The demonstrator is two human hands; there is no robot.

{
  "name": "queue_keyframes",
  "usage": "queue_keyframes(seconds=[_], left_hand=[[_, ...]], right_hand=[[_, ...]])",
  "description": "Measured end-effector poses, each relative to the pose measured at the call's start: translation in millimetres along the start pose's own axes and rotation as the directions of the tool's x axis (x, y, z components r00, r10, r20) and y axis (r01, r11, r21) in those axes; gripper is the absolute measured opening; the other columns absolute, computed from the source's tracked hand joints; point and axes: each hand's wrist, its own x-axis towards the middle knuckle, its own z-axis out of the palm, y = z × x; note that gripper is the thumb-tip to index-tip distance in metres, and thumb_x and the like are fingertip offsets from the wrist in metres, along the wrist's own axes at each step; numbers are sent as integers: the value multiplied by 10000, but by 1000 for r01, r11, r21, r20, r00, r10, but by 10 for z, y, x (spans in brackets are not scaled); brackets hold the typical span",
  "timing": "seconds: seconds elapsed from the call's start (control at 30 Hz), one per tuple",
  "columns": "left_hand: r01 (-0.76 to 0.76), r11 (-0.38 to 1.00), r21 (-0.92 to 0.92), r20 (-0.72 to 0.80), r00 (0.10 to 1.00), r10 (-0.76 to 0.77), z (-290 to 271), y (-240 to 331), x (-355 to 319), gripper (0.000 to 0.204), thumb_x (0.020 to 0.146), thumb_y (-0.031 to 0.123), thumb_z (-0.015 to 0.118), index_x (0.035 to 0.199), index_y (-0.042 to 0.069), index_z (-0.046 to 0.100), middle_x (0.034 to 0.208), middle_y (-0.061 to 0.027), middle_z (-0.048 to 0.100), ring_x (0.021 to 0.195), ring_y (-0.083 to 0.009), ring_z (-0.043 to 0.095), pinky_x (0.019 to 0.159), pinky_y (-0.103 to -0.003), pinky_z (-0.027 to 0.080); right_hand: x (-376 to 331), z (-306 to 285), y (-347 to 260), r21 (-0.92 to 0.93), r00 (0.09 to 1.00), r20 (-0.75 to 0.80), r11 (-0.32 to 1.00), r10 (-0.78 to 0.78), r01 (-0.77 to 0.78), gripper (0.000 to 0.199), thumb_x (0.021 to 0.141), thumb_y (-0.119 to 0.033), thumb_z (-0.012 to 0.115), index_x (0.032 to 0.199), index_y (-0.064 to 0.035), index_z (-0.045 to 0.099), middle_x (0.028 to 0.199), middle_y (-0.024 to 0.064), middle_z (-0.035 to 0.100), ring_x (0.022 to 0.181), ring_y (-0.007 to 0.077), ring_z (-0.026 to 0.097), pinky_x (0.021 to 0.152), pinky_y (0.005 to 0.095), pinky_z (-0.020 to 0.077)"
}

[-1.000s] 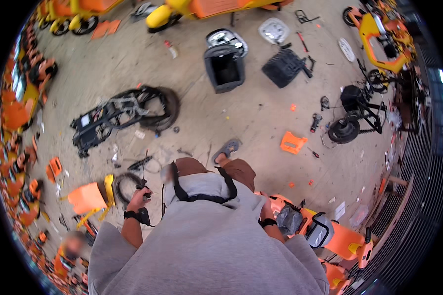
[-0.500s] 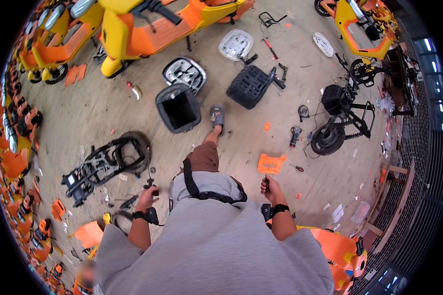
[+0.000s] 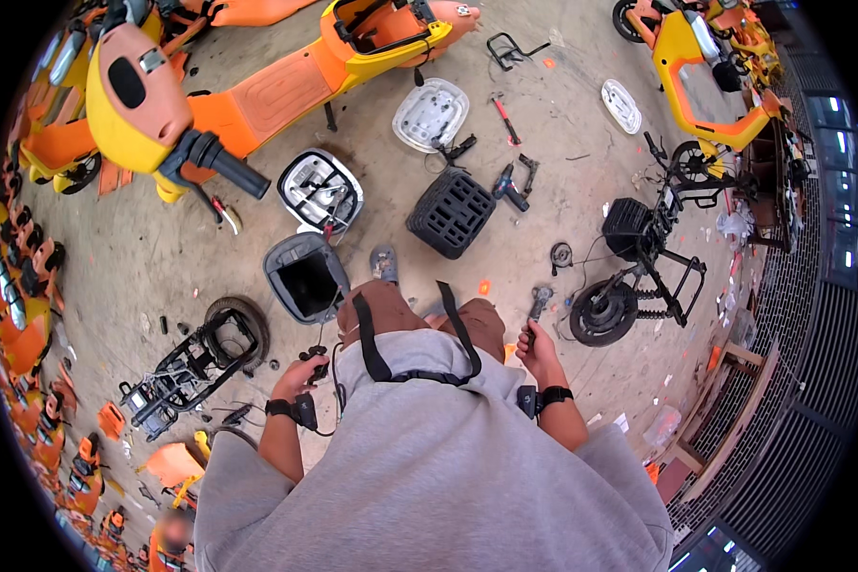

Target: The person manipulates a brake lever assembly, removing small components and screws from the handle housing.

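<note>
A small black part (image 3: 315, 358) is sitting in the left hand (image 3: 296, 379), beside the person's left hip; the fingers are curling around it. The right hand (image 3: 541, 354) is clenching around a small dark thing (image 3: 531, 334), too hidden to identify. Just beyond that hand, a dark tool (image 3: 541, 302) is lying on the floor (image 3: 210, 257); whether they are touching, I cannot tell. An open dark box (image 3: 291, 250) is resting ahead of the left hand, and a black crate (image 3: 451, 214) is lying farther ahead. A bare frame (image 3: 186, 367) is lying to the left, while a yellow-and-orange scooter (image 3: 276, 95) is standing beyond.
</note>
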Motion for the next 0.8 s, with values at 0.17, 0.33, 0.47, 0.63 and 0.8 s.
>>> queue_keyframes(seconds=[0.17,0.33,0.47,0.63,0.8], left_hand=[[11,992,-128,106,994,3,198,543,-119,464,809,413,671,1135,92,596,984,-17,664,1014,-146,610,879,-403,445],[-44,976,-215,14,999,48,627,750,-207,395,842,361,633,1112,76,592,1043,-52,680,1051,-171,614,913,-451,460],[-134,923,-362,-110,989,101,1212,978,-428,361,833,335,641,1079,73,602,1028,-62,670,993,-169,600,870,-417,446],[-208,866,-454,-169,975,146,1584,1011,-693,301,838,272,653,1042,54,613,982,-57,645,935,-170,597,809,-416,494],[-267,761,-592,-218,961,168,1773,1393,-703,268,858,239,631,1018,25,609,1026,-95,647,953,-191,594,831,-452,529]], right_hand=[[407,26,-728,77,994,104,997,-29,21,212,975,-263,491,1020,-62,537,762,47,541,670,175,505,602,315,423],[1053,247,-1609,212,969,229,976,-93,44,231,946,-154,516,1140,-30,523,890,109,610,807,239,601,743,372,509],[1902,488,-2186,143,964,264,990,-34,-5,129,919,-114,549,1023,-40,532,887,112,603,803,236,593,755,378,518],[2306,1553,-2712,97,968,249,995,9,-34,110,918,-156,539,898,-53,571,774,71,620,697,219,610,706,386,527],[2625,2604,-3324,-24,991,127,999,-41,44,235,908,-268,540,910,-38,591,831,89,641,741,241,621,730,407,514]])
